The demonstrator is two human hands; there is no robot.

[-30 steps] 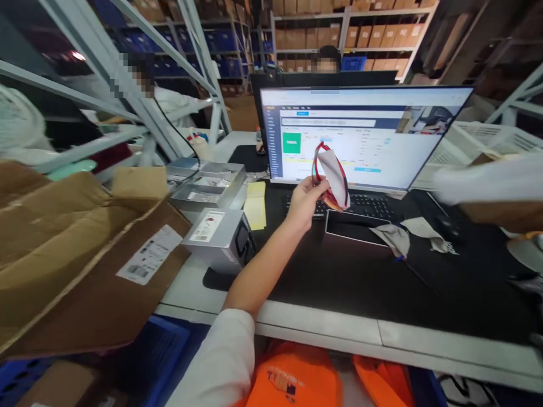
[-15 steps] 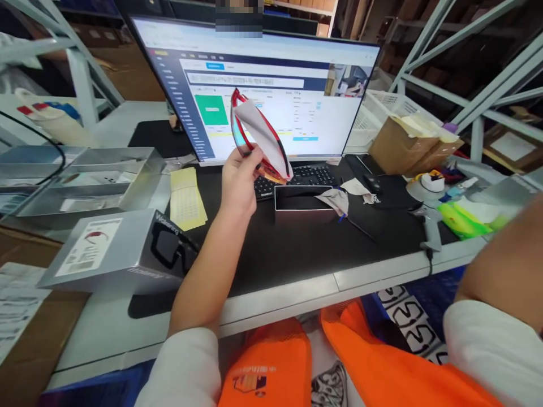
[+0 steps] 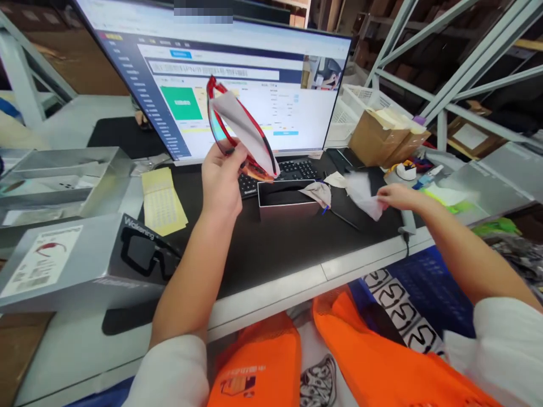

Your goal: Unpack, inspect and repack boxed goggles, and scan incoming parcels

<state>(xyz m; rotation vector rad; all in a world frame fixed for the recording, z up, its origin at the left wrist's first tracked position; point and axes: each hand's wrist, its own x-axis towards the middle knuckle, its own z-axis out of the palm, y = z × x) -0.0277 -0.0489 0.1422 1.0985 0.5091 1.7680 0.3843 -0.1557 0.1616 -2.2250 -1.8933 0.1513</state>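
Note:
My left hand (image 3: 223, 178) is closed on a pair of red-framed sunglasses (image 3: 215, 90), held up before the monitor. A white sheet (image 3: 244, 127) lies between their folded temples. Over the desk's right side, my right hand (image 3: 394, 198) pinches a thin, whitish translucent bag or sheet (image 3: 362, 192), blurred by motion. Between the hands stands an open narrow box (image 3: 286, 210) with a dark inside. A grey cloth (image 3: 318, 194) hangs over its right end. Left of my left forearm lies a silver box (image 3: 97, 260) printed with dark glasses.
The monitor (image 3: 271, 79) stands behind the keyboard (image 3: 301, 169). Yellow label sheets (image 3: 163, 203) lie at left, beside a grey divided tray (image 3: 63, 181). Brown cartons (image 3: 375, 138) and a white basket (image 3: 377, 102) stand back right. A handheld scanner (image 3: 408, 223) is near the front edge.
My right hand has come in from the right, holding the translucent piece. The view has turned to the right. My left hand still holds the sunglasses up.

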